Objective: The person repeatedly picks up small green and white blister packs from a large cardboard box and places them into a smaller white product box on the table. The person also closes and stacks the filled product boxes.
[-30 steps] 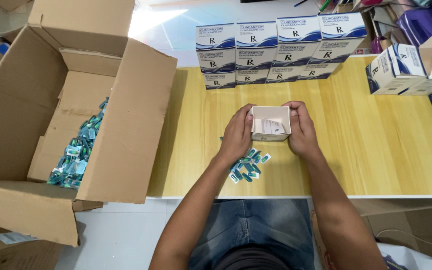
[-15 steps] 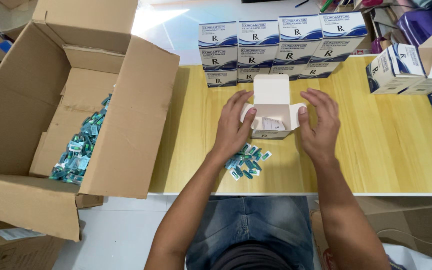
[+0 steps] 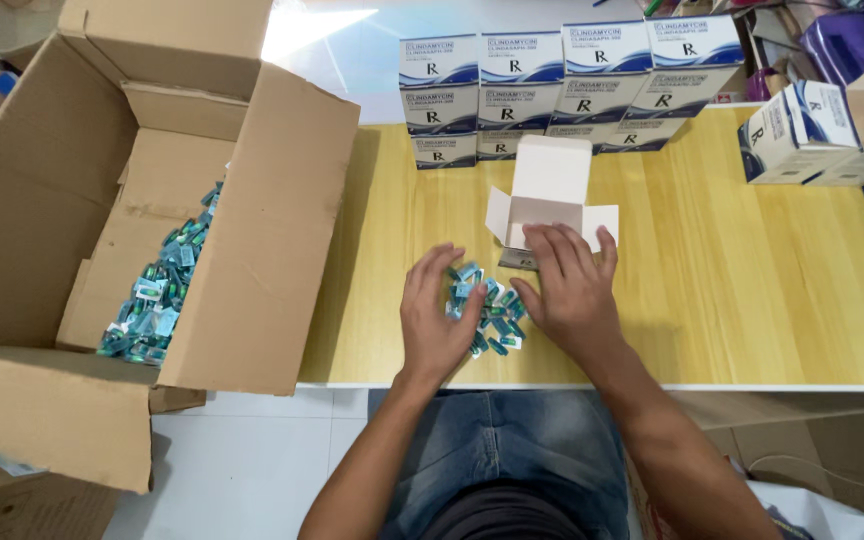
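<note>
Your left hand (image 3: pixel 435 322) lies flat near the front edge of the yellow wooden table (image 3: pixel 752 290), fingers spread and loose, its fingertips on the left side of a small pile of green-and-blue capsule strips (image 3: pixel 484 308); it grips nothing. Your right hand (image 3: pixel 569 292) rests just beside it, open with fingers fanned, covering the right side of the same pile and closing on nothing. Just beyond your right fingertips stands a small white carton (image 3: pixel 549 195), its lid and side flaps standing open. Farther back, closed blue-and-white cartons (image 3: pixel 562 92) are stacked in rows at the table's far edge. Off to your left, a big cardboard box (image 3: pixel 152 210) sits open with more strips heaped inside.
</note>
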